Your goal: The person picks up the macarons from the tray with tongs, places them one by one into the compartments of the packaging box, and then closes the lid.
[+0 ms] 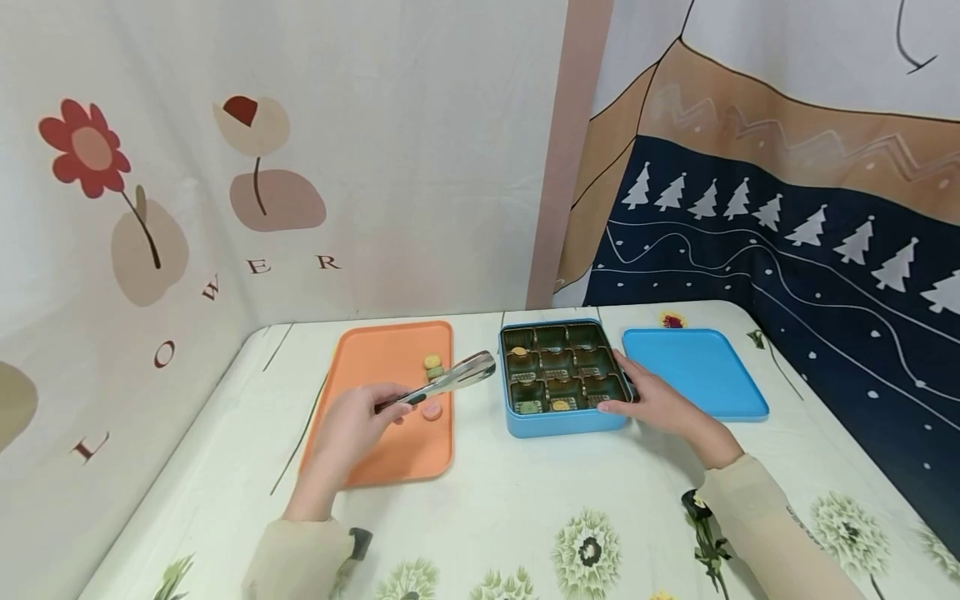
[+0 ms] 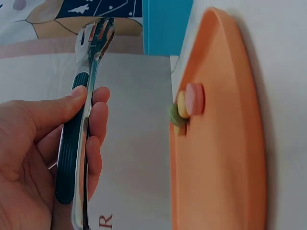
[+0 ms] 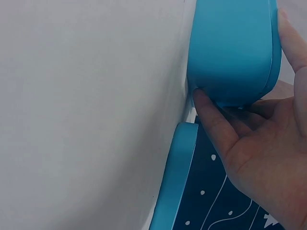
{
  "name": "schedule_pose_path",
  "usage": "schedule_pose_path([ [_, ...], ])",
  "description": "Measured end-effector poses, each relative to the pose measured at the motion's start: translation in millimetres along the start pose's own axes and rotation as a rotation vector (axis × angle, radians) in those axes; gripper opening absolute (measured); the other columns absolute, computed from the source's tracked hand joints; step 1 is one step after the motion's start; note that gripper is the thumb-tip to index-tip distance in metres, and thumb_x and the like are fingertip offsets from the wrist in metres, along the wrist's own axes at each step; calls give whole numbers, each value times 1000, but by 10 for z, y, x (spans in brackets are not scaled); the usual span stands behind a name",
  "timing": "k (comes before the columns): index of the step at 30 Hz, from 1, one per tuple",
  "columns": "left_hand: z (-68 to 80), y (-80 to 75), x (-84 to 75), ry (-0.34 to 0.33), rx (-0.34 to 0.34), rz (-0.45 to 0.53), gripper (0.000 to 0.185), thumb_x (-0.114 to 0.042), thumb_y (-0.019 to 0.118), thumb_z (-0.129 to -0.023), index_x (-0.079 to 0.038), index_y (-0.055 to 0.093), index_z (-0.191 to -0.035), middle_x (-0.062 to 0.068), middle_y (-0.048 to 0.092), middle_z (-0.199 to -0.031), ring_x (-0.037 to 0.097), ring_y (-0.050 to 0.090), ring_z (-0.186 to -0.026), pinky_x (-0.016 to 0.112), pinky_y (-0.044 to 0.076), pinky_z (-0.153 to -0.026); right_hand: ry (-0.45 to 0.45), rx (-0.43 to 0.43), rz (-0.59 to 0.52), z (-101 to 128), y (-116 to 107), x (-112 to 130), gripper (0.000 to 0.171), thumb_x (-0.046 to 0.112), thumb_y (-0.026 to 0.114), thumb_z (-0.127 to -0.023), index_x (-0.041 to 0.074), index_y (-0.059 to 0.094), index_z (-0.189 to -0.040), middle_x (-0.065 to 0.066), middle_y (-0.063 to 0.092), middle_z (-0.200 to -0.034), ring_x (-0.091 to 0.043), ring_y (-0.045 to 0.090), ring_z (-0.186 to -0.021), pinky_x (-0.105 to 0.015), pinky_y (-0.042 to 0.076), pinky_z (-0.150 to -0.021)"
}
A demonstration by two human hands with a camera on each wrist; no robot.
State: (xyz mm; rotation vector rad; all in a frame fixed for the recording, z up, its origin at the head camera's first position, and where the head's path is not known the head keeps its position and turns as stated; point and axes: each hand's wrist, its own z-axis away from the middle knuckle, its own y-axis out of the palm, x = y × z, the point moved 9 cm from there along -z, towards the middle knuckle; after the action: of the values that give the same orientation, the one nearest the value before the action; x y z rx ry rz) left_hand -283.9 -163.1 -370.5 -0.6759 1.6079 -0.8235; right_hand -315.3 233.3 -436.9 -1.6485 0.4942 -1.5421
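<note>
My left hand grips metal tongs with a dark handle over the orange tray; the tong tips are empty. On the tray lie a yellow and a green cookie and a pink one, also seen as a small cluster in the left wrist view. My right hand holds the right side of the blue compartment box, thumb and fingers around its corner. The box holds a few cookies in its front and left cells.
The blue lid lies flat right of the box, its edge beside my right hand. The table has a floral cloth. Printed fabric walls stand behind and to both sides.
</note>
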Motion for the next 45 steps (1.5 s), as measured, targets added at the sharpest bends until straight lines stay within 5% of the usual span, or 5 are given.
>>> schedule_pose_path([
  [12,-262,220,-298,55,8,20,20,-23,73,-91,-19,77,-110,0,72,-77,12,47,-61,27,33,-57,-1,-4,3,0,-2,6,106,50,70,-90,4,6,-160,-30,8,-164,-55,13,-147,-72,23,-110],
  [18,-376,411,-392,22,54,74,17,-22,72,-92,-19,77,-108,4,73,-79,12,56,-57,27,38,-57,1,-3,3,1,-2,9,105,49,70,-90,4,7,-160,-30,9,-164,-55,14,-147,-72,24,-110],
  [30,-573,777,-505,-1,50,28,21,-25,71,-93,-20,76,-113,-4,75,-79,8,63,-69,26,38,-56,-3,-12,3,11,-10,29,104,47,70,-90,1,8,-160,-31,9,-163,-56,14,-147,-73,24,-110],
  [45,-657,926,-598,-40,74,-15,26,-26,71,-93,-22,75,-119,-2,77,-86,8,66,-72,25,40,-54,-2,-10,6,9,-9,19,104,48,70,-90,2,8,-160,-31,10,-163,-55,14,-147,-72,24,-110],
])
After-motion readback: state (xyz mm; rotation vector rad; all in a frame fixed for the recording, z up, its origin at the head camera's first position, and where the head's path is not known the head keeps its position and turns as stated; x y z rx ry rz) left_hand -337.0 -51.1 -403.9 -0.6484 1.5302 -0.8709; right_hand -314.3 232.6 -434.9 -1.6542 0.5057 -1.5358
